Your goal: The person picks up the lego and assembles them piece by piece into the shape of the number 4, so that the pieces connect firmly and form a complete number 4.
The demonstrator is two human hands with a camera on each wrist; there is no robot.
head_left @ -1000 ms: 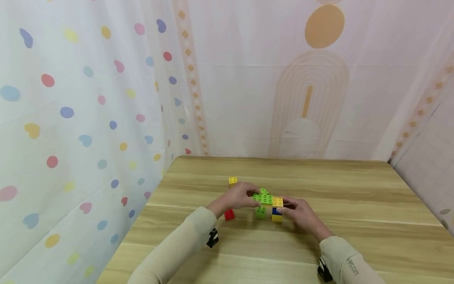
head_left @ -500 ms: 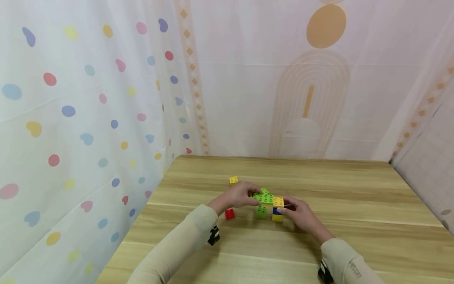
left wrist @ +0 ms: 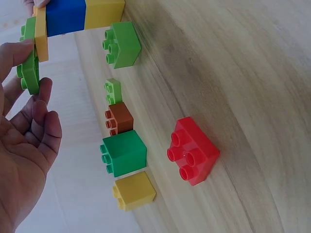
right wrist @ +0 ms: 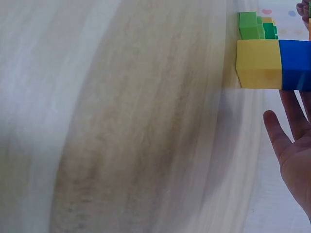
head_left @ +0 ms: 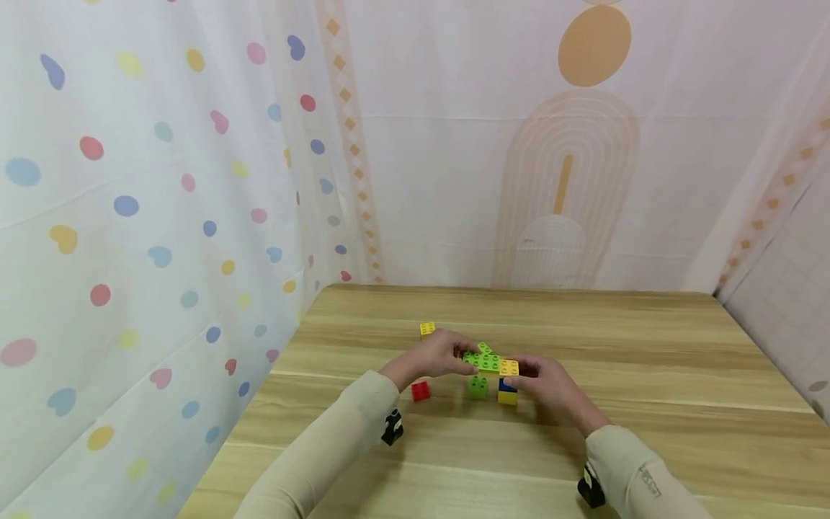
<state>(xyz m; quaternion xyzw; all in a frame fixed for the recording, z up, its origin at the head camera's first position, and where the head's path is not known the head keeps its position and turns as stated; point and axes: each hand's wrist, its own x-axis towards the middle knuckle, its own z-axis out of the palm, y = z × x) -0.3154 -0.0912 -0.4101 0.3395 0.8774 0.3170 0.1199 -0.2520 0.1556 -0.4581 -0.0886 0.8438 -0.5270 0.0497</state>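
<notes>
Our left hand point(head_left: 443, 355) pinches a light-green brick point(head_left: 488, 362) at the top of a yellow-and-blue stack point(left wrist: 73, 15), which our right hand point(head_left: 550, 386) grips near a loose green brick point(head_left: 478, 388). We seem to be joining them; next calls for firm, even pressing.

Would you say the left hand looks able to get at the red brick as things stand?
Probably yes, once free: the left hand pinches the light-green plate, but the red brick sits nearby on the table, with nothing on its studs.
</notes>
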